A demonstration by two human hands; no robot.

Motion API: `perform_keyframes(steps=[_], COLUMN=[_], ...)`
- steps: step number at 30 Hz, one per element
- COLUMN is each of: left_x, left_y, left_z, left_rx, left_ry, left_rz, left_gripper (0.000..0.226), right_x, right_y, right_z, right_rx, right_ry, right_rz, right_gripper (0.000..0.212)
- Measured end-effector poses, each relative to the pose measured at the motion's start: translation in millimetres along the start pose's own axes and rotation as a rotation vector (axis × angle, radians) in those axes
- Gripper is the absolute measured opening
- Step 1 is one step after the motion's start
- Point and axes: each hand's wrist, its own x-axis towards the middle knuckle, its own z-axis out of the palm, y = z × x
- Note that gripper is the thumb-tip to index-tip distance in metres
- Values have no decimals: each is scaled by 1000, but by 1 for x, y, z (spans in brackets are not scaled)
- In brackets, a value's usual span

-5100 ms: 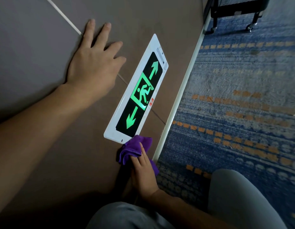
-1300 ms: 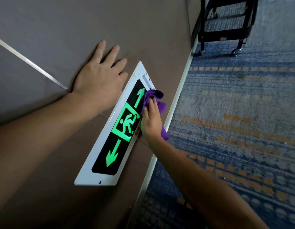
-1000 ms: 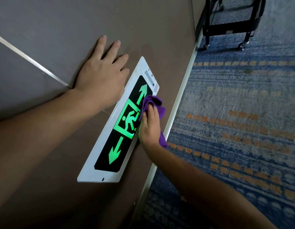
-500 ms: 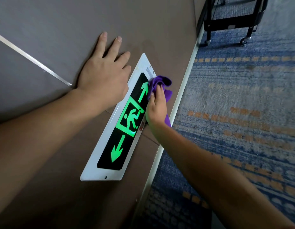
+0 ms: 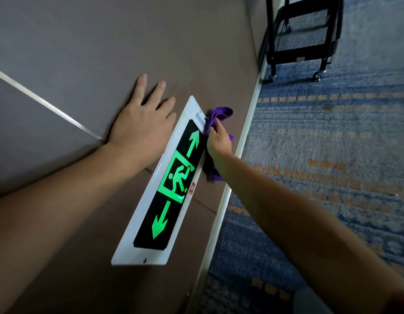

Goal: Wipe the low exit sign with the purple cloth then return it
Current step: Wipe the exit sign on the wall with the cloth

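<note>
Wall [image 5: 106, 41]: brown, your left hand [image 5: 142, 125] flat on it.
Cloth [image 5: 215, 117]: clenched in your right hand [image 5: 219, 141], at sign's [image 5: 169, 184] far end; sign's length runs back toward you.

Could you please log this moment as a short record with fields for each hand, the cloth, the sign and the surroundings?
left hand: flat on the brown wall, fingers spread, beside the sign
right hand: gripping the purple cloth
purple cloth: bunched, pressed at the far end of the exit sign, on its floor-side edge
exit sign: lit green, two arrows and a running figure, white frame
surroundings: blue patterned carpet; black wheeled cart further along the wall
</note>
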Motion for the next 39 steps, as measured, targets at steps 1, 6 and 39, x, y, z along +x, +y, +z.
perform_keyframes(steps=[1,6,39], left_x=[0,4,-1], left_y=[-1,-4,-28], left_z=[-1,-9,-16], left_rx=[5,-23,-103], left_ry=[-9,-45,22], left_rz=[13,-80,-110], left_gripper=[55,57,57], right_x=[-1,-7,-59], right_y=[-8,-34,-26], right_z=[1,11,35], right_rx=[-46,-111,-77], right_ry=[-22,-82,-1], right_rz=[-32,-250,-389], right_gripper=[47,53,46])
